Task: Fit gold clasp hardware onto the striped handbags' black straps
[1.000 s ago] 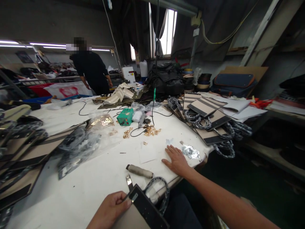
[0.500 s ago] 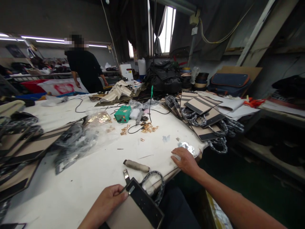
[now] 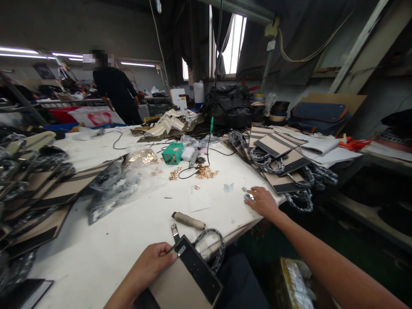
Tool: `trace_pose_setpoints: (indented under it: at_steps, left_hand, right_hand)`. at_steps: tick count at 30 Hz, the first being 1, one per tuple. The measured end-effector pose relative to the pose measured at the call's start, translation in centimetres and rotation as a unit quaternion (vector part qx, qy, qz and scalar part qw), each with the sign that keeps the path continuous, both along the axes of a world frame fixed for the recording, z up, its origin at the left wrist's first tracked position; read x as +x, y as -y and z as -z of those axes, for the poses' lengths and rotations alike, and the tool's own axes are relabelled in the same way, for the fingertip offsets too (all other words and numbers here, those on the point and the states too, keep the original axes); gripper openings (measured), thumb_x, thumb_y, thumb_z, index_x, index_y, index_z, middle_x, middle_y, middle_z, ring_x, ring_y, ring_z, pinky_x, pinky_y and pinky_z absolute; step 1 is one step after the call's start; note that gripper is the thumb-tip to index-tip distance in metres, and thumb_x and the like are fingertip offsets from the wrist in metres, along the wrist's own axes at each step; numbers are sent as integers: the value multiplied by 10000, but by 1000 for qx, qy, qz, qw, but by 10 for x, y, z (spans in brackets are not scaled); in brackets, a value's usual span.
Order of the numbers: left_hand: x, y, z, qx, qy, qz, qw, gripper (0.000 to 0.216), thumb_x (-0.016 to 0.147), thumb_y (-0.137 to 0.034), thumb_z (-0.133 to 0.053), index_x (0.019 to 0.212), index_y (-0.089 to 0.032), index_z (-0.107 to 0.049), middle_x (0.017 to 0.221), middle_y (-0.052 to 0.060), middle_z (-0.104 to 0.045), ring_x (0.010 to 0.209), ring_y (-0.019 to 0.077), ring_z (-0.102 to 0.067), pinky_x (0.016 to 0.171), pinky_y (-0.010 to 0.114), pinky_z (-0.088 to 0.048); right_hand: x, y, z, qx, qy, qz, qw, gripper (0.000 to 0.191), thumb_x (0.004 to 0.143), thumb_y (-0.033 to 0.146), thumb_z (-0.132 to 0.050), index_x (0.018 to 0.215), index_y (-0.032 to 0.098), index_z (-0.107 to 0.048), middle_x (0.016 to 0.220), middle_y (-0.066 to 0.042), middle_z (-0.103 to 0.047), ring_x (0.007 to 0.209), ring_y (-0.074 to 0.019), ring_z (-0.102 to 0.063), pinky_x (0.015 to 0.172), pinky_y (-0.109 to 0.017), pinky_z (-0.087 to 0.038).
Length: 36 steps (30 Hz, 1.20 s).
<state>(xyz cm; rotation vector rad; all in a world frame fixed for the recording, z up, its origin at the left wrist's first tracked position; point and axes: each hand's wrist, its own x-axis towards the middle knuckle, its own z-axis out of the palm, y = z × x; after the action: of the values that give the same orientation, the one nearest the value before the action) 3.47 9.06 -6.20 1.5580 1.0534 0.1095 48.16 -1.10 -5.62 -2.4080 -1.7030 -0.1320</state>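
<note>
Bag panel [image 3: 180,286] at lower centre, left hand [image 3: 153,262] clamped on its black edge.
Lower left of right hand [image 3: 263,202], spread open over silver scrap [image 3: 248,197] at table [image 3: 128,240] edge.

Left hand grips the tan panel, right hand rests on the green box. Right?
No. The head view shows the right hand on a small silvery piece near the table edge, apart from the green box. Left hand does grip the tan panel.
</note>
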Motion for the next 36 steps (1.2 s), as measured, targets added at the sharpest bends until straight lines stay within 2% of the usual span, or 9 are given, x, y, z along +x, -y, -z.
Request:
trace_pose_setpoints:
  at_steps: [3, 8, 17, 25, 29, 33, 36]
  left_hand:
    - [1, 2, -3, 11, -3, -10, 1000, 473, 650, -635, -671, 720, -176, -575, 631, -29, -541, 598, 139, -457, 568, 251, -329]
    - [2, 7, -8, 19, -14, -26, 999, 419, 633, -579, -670, 707, -175, -589, 581, -41, -486, 571, 129, -402, 538, 254, -282]
    - [0, 4, 1, 0, -33, -39, 999, 297, 618, -452, -700, 683, -169, -638, 599, -26, -551, 590, 142, -481, 551, 253, -311]
    - [1, 1, 3, 1, -44, -35, 998, 305, 614, -457, -722, 699, -167, -676, 626, -13, -605, 632, 164, -540, 565, 258, -336]
    - [1, 2, 0, -1, -43, -39, 998, 301, 612, -452, -718, 704, -168, -679, 625, -12, -605, 626, 162, -536, 560, 258, -339]
    - [3, 5, -6, 0, -39, -41, 998, 294, 606, -449, -693, 681, -166, -664, 609, -11, -595, 600, 156, -521, 558, 260, -348]
    - [5, 6, -11, 4, -37, -44, 998, 287, 596, -444, -672, 675, -169, -655, 604, -13, -588, 594, 151, -508, 559, 259, -353]
  right_hand:
    - [4, -4, 5, -18, -8, -14, 1000, 327, 917, 439, -567, 1125, 273, -757, 1221, -77, -694, 1144, -294, -587, 936, -392, -436]
    - [17, -6, 18, -5, -14, -38, 999, 336, 924, 465, -519, 1038, 285, -780, 1143, -52, -735, 1112, -283, -610, 914, -379, -436]
    - [29, -6, 27, 34, 3, -68, 997, 378, 906, 519, -518, 958, 256, -785, 1093, -54, -754, 1088, -289, -621, 903, -398, -430]
    - [24, -9, 19, 46, -22, -92, 994, 348, 878, 496, -538, 830, 237, -764, 1007, -63, -754, 982, -266, -639, 890, -378, -442]
    - [15, -11, 14, 34, -37, -87, 995, 380, 903, 495, -491, 837, 223, -748, 966, -71, -751, 970, -269, -635, 867, -373, -442]
    - [11, -12, 9, -3, -9, -62, 998, 370, 918, 457, -477, 815, 219, -741, 957, -82, -752, 1003, -289, -638, 830, -382, -445]
    - [8, -11, 2, 15, 22, -40, 999, 323, 912, 415, -500, 918, 221, -758, 1035, -92, -751, 1055, -317, -635, 846, -418, -452]
